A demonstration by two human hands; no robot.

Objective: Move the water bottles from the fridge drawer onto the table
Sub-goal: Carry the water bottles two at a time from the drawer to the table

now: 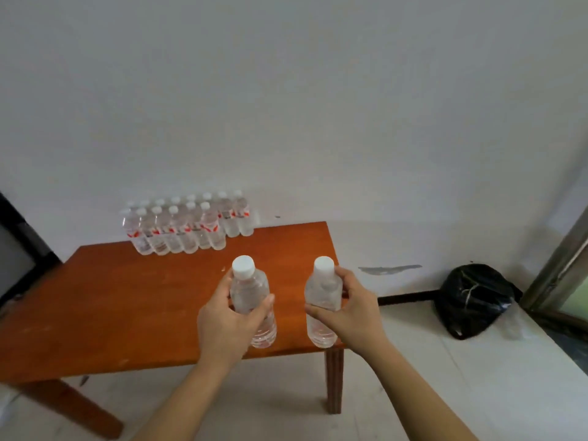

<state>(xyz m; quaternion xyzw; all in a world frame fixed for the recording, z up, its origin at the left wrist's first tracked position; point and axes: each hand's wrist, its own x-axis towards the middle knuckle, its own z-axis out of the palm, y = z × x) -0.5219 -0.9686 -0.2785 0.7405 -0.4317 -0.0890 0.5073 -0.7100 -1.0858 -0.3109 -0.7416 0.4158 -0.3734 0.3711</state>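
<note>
I hold two clear water bottles with white caps upright over the near right part of the orange-brown table. My left hand grips the left bottle around its middle. My right hand grips the right bottle the same way, near the table's right front corner. Whether their bases touch the tabletop I cannot tell. Several more bottles with red labels stand in two rows at the table's far edge against the wall. The fridge drawer is out of view.
A white wall rises behind the table. A black plastic bag lies on the pale floor at the right, beside a door frame. A dark-framed object stands at the left edge. A table leg stands below the right bottle.
</note>
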